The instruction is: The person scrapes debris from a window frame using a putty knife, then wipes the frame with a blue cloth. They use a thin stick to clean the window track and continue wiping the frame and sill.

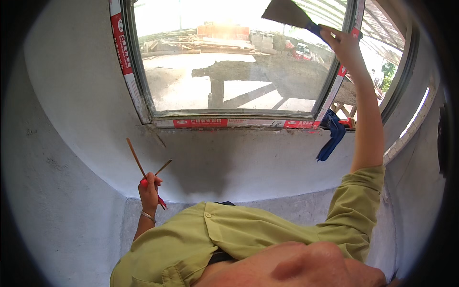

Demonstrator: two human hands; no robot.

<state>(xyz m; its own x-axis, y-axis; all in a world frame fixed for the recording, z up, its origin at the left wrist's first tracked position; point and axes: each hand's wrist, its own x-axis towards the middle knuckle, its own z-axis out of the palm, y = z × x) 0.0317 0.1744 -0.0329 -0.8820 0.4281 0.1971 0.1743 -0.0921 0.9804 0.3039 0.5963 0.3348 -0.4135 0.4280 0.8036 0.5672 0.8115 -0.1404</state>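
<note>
My right hand (342, 46) is raised at the upper right and grips the dark handle of a wide-bladed putty knife (287, 14). Its blade points up and left in front of the window glass (236, 79); whether it touches the pane I cannot tell. Low on the left, my left hand (148, 190) is closed around thin brown sticks (136, 158), whose two upper ends spread apart. Something red, cloth-like (162, 202) hangs below that fist, and a bit of bright red shows at its thumb side. A bracelet circles the left wrist.
Red and white protective tape with writing covers the window frame (200, 123). A dark blue cloth (331, 136) hangs over the sill by the opening on the right. Grey plaster wall (258, 161) lies below. Outside stand a rough wooden bench (236, 71) and stacked timber (215, 43).
</note>
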